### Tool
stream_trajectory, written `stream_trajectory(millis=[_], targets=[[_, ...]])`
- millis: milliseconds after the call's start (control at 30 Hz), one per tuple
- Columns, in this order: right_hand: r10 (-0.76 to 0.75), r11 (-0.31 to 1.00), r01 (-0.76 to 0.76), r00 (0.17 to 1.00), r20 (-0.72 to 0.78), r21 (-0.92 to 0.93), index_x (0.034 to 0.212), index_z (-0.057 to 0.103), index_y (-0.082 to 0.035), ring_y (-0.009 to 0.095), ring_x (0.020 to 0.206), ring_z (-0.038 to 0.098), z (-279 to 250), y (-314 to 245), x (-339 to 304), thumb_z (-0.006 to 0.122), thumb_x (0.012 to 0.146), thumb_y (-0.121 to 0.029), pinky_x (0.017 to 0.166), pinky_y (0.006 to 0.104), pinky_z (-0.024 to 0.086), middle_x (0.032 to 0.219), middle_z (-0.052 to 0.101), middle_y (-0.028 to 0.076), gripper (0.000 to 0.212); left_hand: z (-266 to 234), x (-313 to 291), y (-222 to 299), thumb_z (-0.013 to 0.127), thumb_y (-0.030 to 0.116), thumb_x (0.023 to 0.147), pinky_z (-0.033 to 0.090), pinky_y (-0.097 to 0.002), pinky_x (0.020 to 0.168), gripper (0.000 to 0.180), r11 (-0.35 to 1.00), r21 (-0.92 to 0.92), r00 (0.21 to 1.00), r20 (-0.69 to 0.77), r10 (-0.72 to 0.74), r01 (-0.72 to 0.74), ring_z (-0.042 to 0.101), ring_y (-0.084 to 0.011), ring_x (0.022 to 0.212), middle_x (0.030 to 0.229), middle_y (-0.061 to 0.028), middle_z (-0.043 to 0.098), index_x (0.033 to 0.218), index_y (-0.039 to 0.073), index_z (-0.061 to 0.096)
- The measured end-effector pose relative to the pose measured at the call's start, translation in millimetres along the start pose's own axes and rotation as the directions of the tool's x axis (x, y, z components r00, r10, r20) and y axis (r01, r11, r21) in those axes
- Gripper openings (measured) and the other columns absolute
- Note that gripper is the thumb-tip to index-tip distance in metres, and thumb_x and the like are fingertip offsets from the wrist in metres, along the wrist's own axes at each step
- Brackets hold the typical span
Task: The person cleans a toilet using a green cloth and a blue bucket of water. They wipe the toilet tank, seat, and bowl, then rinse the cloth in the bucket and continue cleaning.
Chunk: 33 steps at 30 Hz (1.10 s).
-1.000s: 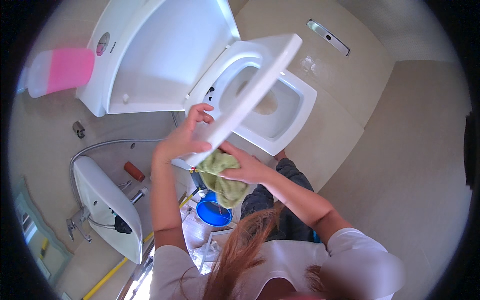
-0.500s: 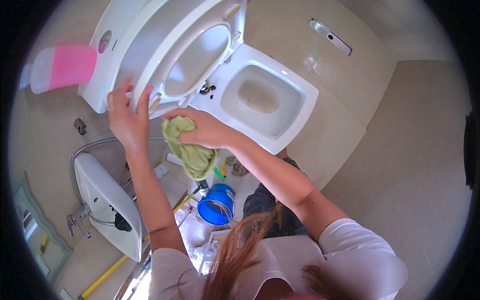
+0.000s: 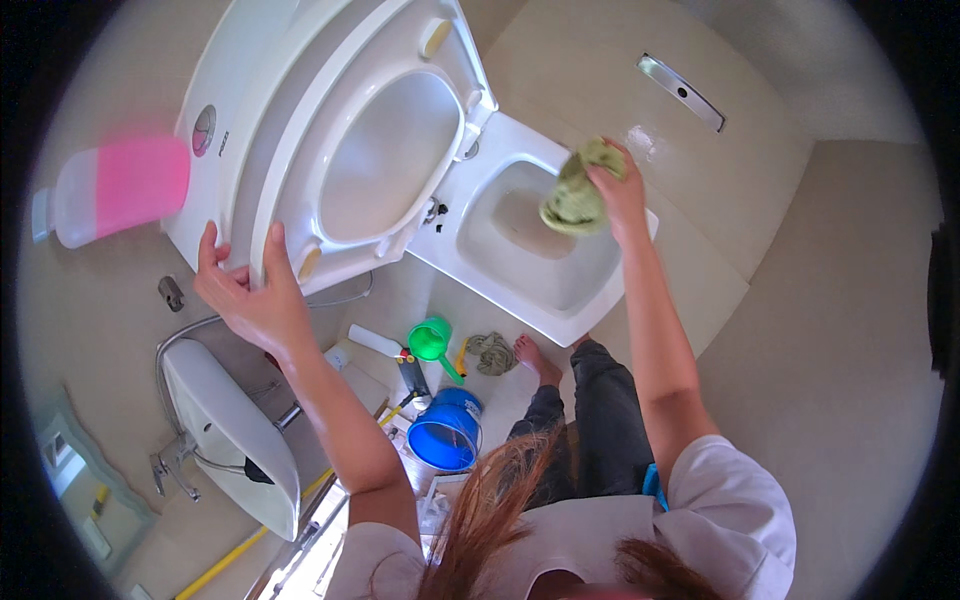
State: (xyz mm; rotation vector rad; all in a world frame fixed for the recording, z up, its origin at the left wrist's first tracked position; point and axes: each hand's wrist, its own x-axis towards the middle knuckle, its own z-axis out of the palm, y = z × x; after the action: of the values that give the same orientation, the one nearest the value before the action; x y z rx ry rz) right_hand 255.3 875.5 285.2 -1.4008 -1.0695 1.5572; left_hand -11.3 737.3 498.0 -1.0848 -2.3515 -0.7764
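Note:
My left hand (image 3: 258, 300) grips the near edge of the raised toilet seat (image 3: 298, 205), thumb on its underside and fingers round the back toward the lid. In my right hand (image 3: 624, 195) is a bunched green cloth (image 3: 574, 205), held above the right side of the toilet bowl (image 3: 560, 300). The bowl's inside is in view, with brownish water at the bottom. Close to the seat hinge, a metal fitting (image 3: 432, 211) with dark bits shows on the rim.
A bottle of pink liquid (image 3: 140, 190) stands on the cistern. The washbasin (image 3: 230, 430) is at left. On the floor are a blue bucket (image 3: 445, 430), a green dipper (image 3: 430, 340), a grey rag (image 3: 492, 353) and a white bottle (image 3: 373, 340). A floor drain (image 3: 681, 92) lies far right.
My right hand has carried the green cloth from beside the seat's near edge rightward over the bowl. My left hand stays on the seat edge. The green dipper has come into full view.

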Motion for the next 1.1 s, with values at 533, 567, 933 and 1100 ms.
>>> stream_trajectory(millis=[533,567,933,1100], targets=[[-0.050,-0.123,0.736,0.665,0.745,-0.666,0.124,0.041,-0.013,0.024,0.128,0.017,122.5,114.8,71.9,0.061,0.066,-0.021,0.097,0.0565,0.019,0.135,0.028,0.004,0.062,10.5,-19.9,-11.9,0.070,0.020,0.070,0.034,-0.0218,0.061,0.048,0.983,-0.148,0.987,-0.106,-0.121,0.104,0.033,-0.0090,0.067,0.094,-0.0005,0.041,0.113,0.010,0.050],[-0.011,-0.074,0.781,0.621,0.784,-0.620,0.122,0.043,-0.015,0.023,0.128,0.018,117.0,111.5,75.2,0.060,0.067,-0.020,0.097,0.0563,0.020,0.135,0.029,0.003,0.058,11.4,-20.3,-13.4,0.070,0.022,0.070,0.034,-0.0223,0.061,0.050,0.983,-0.146,0.985,-0.117,-0.129,0.111,0.033,-0.0092,0.067,0.094,-0.0015,0.041,0.113,0.010,0.049],[-0.018,-0.034,0.393,0.919,0.394,-0.919,0.128,0.030,-0.018,0.035,0.117,0.034,-0.3,104.4,51.1,0.062,0.068,-0.015,0.092,0.0511,0.032,0.129,0.034,0.010,0.068,4.2,-15.3,-17.7,0.069,0.018,0.072,0.032,-0.0313,0.089,0.044,0.995,0.035,0.979,-0.178,0.095,-0.091,0.035,-0.0178,0.106,0.112,-0.0069,0.039,0.111,0.009,0.049],[-0.147,0.032,0.092,0.985,0.086,-0.995,0.129,0.029,-0.010,0.035,0.111,0.038,-93.6,121.2,-6.7,0.067,0.065,-0.021,0.089,0.0468,0.035,0.125,0.036,0.015,0.075,-3.1,-12.5,-28.9,0.066,0.014,0.074,0.026,-0.0347,0.097,0.046,0.998,-0.025,0.996,-0.068,0.056,-0.058,0.028,-0.0214,0.118,0.123,-0.0113,0.033,0.115,0.008,0.044]])
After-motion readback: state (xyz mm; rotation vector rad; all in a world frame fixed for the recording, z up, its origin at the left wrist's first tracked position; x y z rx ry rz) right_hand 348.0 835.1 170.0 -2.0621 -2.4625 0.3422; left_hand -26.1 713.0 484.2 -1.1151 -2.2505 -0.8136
